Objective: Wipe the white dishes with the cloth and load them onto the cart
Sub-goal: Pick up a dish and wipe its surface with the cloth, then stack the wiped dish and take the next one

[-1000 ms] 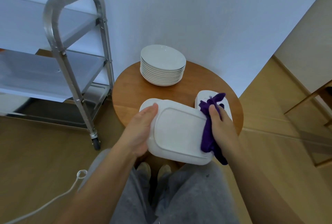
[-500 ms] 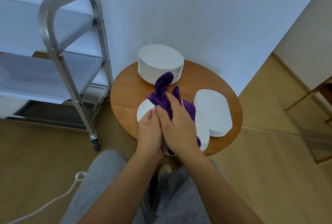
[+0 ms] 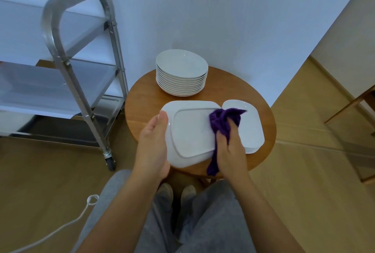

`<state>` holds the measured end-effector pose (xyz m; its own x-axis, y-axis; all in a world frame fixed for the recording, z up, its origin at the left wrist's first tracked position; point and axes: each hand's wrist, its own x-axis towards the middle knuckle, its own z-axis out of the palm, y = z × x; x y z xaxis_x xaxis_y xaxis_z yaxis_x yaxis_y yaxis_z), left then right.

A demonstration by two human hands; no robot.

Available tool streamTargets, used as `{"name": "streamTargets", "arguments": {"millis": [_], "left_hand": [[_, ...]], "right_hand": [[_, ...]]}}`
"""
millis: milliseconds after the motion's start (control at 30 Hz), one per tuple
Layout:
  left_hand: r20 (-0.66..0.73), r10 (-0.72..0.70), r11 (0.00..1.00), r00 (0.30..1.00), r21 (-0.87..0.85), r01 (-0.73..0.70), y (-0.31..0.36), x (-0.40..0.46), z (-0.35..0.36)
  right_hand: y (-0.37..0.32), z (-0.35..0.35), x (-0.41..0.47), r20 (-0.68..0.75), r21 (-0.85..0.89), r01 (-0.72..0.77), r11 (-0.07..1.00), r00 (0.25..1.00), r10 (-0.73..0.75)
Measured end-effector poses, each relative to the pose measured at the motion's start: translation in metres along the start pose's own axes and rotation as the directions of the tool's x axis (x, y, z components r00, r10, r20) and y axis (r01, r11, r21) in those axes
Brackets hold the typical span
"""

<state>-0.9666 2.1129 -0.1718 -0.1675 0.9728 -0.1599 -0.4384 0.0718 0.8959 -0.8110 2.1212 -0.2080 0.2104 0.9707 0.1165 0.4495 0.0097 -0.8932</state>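
Since 0.5 s ago, right hand (image 3: 229, 147) w/ bunched purple cloth (image 3: 224, 123) shifted from platter's left end to right edge; 1 white rectangular platter (image 3: 189, 131), underside up, gripped at left rim by left hand (image 3: 153, 147) above round wooden table (image 3: 142, 98); 1 round-plate stack (image 3: 182, 72), 1 platter stack (image 3: 251, 129), 1 steel cart (image 3: 67, 66) left.

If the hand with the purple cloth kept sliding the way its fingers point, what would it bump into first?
The right hand points up and away over the held white rectangular platter. Beyond that, probably the stack of round white plates on the round wooden table, though depth is unclear.
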Motion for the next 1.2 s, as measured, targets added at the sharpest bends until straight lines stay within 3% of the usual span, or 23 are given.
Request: {"name": "streamTargets", "arguments": {"millis": [167,267,300,367,433,467,533,633,733,800,867,900,1000,1200], "left_hand": [[0.163,0.243,0.91,0.956,0.302,-0.282,-0.008,-0.021,0.018],[0.33,0.285,0.782,0.9,0.463,-0.417,-0.012,-0.029,0.031],[0.395,0.285,0.698,0.873,0.539,-0.472,-0.014,-0.03,0.034],[0.527,0.385,0.35,0.757,0.676,-0.649,-0.016,-0.027,0.034],[0.693,0.455,-0.01,0.56,0.632,-0.775,-0.022,-0.022,0.032],[0.752,0.446,-0.099,0.486,0.581,-0.808,-0.025,-0.02,0.03],[0.794,0.421,-0.15,0.438,0.537,-0.83,-0.029,-0.015,0.027],[0.699,0.464,-0.094,0.545,0.65,-0.754,-0.038,-0.017,0.025],[0.369,0.449,0.208,0.814,0.843,-0.496,-0.043,-0.017,0.027],[0.133,0.197,0.408,0.971,0.89,-0.205,-0.047,-0.009,0.026],[0.064,-0.048,0.573,0.997,0.819,-0.025,-0.057,0.001,0.024],[0.066,-0.074,0.592,0.995,0.806,-0.009,-0.062,0.005,0.025],[0.062,-0.066,0.577,0.996,0.817,-0.013,-0.069,0.013,0.035],[0.079,-0.116,0.564,0.99,0.826,0.0,-0.089,0.032,0.067]], "right_hand": [[-0.012,-0.013,0.013,-0.102,0.136,-0.222,0.966,0.966,0.236],[-0.032,-0.017,0.01,0.049,0.407,-0.37,0.835,0.922,0.384],[-0.038,-0.019,0.006,0.145,0.509,-0.446,0.737,0.888,0.437],[-0.045,-0.024,-0.001,0.309,0.606,-0.54,0.584,0.836,0.453],[-0.042,-0.026,-0.005,0.325,0.583,-0.529,0.616,0.847,0.42],[-0.038,-0.027,-0.007,0.302,0.582,-0.51,0.633,0.859,0.414],[-0.026,-0.029,-0.01,0.263,0.62,-0.484,0.617,0.87,0.418],[-0.01,-0.031,-0.011,0.193,0.686,-0.453,0.569,0.868,0.458],[0.005,-0.035,-0.01,0.127,0.689,-0.412,0.597,0.879,0.46],[0.015,-0.041,-0.008,0.091,0.673,-0.388,0.63,0.888,0.45],[0.023,-0.045,-0.006,0.069,0.664,-0.372,0.648,0.894,0.442],[0.026,-0.047,-0.005,0.037,0.644,-0.358,0.676,0.897,0.441],[0.034,-0.051,-0.001,-0.13,0.449,-0.297,0.843,0.911,0.39],[0.053,-0.067,0.015,-0.296,0.257,-0.252,0.933,0.899,0.324]]}}
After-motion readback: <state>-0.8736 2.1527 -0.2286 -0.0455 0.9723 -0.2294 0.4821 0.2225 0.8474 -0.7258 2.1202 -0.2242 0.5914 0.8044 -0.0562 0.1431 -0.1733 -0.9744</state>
